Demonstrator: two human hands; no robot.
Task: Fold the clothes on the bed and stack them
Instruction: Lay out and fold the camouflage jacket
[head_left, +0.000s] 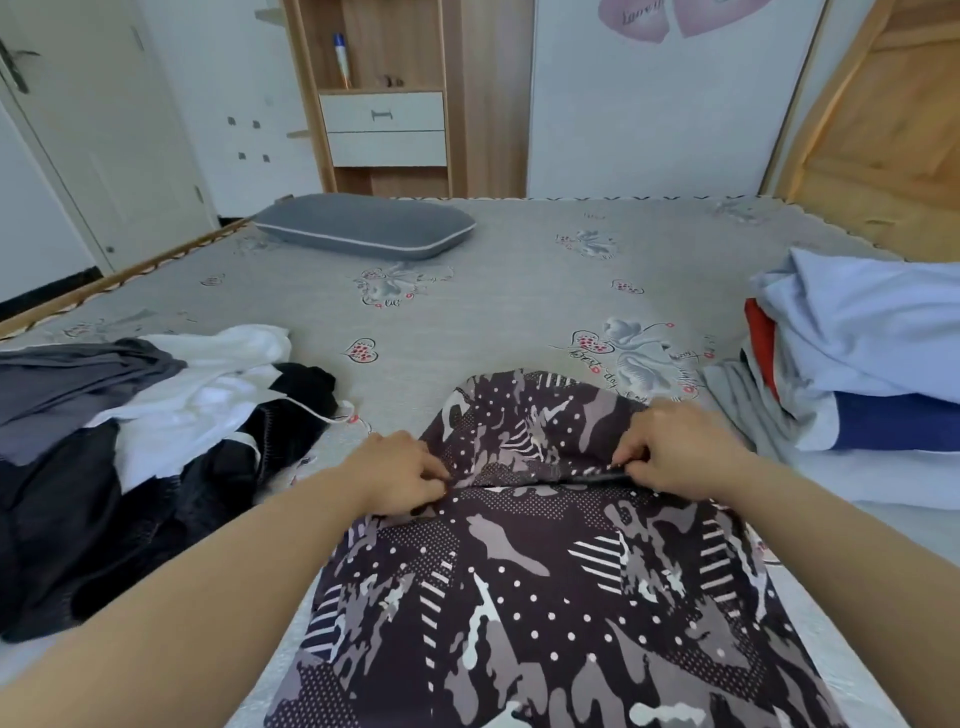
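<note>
A dark patterned garment with grey shapes, white dots and stripes lies spread on the bed right in front of me. Its far end is folded over toward me. My left hand pinches the fold's edge on the left. My right hand pinches the same edge on the right. A loose heap of unfolded clothes in black, white and grey lies to the left. At the right edge sits a stack of folded clothes in light blue, red, grey and dark blue.
A grey pillow lies at the far left of the bed. Behind the bed stand a wooden shelf unit with drawers and a white wardrobe. A white door is at the left.
</note>
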